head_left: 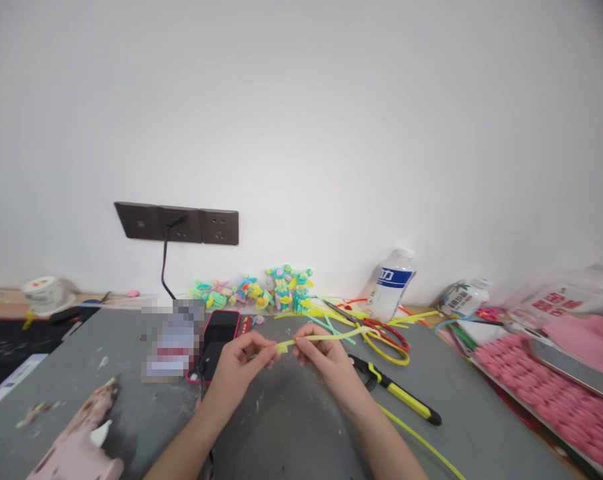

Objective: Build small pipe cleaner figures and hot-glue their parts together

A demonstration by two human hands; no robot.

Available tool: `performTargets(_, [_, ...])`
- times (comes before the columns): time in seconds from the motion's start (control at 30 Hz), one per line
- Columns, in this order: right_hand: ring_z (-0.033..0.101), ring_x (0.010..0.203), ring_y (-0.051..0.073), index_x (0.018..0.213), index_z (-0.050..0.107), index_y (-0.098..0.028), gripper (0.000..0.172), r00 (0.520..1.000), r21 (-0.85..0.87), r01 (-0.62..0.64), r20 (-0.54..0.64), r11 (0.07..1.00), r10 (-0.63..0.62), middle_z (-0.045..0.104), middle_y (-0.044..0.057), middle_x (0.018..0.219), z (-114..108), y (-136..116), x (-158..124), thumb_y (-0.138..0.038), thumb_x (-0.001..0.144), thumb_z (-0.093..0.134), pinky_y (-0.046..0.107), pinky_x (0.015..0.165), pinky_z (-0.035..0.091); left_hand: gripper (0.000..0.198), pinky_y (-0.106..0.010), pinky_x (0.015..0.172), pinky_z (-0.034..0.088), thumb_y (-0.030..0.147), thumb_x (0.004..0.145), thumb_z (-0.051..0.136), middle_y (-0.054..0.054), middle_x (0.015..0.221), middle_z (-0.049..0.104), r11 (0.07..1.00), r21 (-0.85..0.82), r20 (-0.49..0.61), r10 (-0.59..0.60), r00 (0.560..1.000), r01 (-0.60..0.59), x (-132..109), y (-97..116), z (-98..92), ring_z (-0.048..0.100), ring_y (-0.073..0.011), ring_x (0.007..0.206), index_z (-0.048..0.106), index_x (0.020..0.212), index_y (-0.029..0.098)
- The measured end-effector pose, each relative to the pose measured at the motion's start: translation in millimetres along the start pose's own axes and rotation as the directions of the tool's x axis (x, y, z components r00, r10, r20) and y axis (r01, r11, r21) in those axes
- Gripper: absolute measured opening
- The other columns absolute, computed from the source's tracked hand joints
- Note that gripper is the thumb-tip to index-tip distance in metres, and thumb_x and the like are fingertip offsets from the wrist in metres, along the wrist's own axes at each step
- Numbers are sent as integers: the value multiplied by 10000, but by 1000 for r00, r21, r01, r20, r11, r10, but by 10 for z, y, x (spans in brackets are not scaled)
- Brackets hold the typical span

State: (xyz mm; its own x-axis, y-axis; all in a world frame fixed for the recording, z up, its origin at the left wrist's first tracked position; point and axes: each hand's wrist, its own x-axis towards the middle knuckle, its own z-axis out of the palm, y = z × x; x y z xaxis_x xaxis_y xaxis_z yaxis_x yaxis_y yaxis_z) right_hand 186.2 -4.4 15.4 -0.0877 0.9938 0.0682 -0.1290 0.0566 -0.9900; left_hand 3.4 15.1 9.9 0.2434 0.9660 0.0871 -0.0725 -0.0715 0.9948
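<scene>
Both hands are raised over the middle of the grey mat [286, 427]. My left hand [248, 357] pinches the short folded end of a pale yellow fuzzy strip [331, 337]. Close beside it, my right hand [321, 353] pinches the same strip, whose long free end reaches to the right over the scissors. Red-handled scissors [394, 337] and yellow-handled scissors [388, 352] lie behind and right of my right hand. Pliers with black and yellow grips [401, 392] rest to the right of my right wrist. A pink-edged phone [220, 340] is behind my left hand.
Small colourful figures [284, 287] stand along the wall with more strips. At the right are bottles [392, 283] and a pink woven item [546, 387]. A black cable [164, 263] hangs from the socket; a pink object [81, 443] lies front left.
</scene>
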Motion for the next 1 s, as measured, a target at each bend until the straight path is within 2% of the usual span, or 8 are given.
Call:
performTargets(0.1, [499, 565, 117, 757, 588, -192, 386, 1000, -35, 7, -20, 999, -8, 567, -28, 629, 24, -13, 2, -543, 736, 748, 243, 575, 397, 287, -241, 578, 499, 432, 687, 768, -10, 605, 679, 1000, 10, -8, -1, 1000, 1, -9, 11, 2, 604, -138, 578, 690, 721, 158])
performTargets(0.33, [509, 589, 132, 768, 635, -185, 365, 1000, -104, 3, 8, 995, -2, 577, -13, 642, 29, -21, -5, -543, 768, 706, 256, 584, 396, 243, -249, 641, 520, 367, 674, 776, -30, 737, 712, 1000, -11, -4, 4, 1000, -4, -23, -6, 12, 615, -138, 645, 656, 693, 157])
performTargets(0.57, [502, 571, 120, 738, 595, -188, 371, 999, -65, -21, 23, 998, 23, 565, -21, 642, 58, 9, 12, -530, 733, 739, 254, 580, 429, 219, -240, 651, 514, 339, 682, 769, -22, 705, 689, 1000, -12, 11, 6, 1000, -5, -17, -16, 19, 615, -139, 657, 656, 673, 152])
performTargets(0.67, [517, 590, 125, 789, 612, -191, 323, 999, -43, -2, 34, 999, 3, 581, -13, 672, 61, -3, 6, -495, 760, 717, 256, 593, 440, 214, -233, 641, 505, 338, 693, 759, -18, 711, 680, 1000, -8, 9, 18, 1000, -18, -16, -22, 13, 603, -132, 646, 655, 680, 151])
performTargets(0.8, [535, 605, 123, 883, 618, -194, 216, 998, -15, 42, 43, 999, -42, 617, 3, 748, 8, 29, 17, -392, 807, 656, 257, 603, 438, 227, -218, 598, 482, 353, 702, 745, 7, 647, 627, 1000, 15, -47, 23, 999, -22, -7, -31, -6, 564, -119, 607, 641, 688, 152])
performTargets(1.0, [508, 598, 113, 803, 605, -191, 154, 999, 6, 28, -24, 1000, -28, 573, -21, 688, -32, 98, 32, -300, 738, 692, 226, 555, 417, 237, -220, 580, 489, 365, 701, 742, 17, 615, 589, 1000, 9, -90, 30, 996, -30, 11, -29, -16, 553, -122, 595, 638, 689, 153])
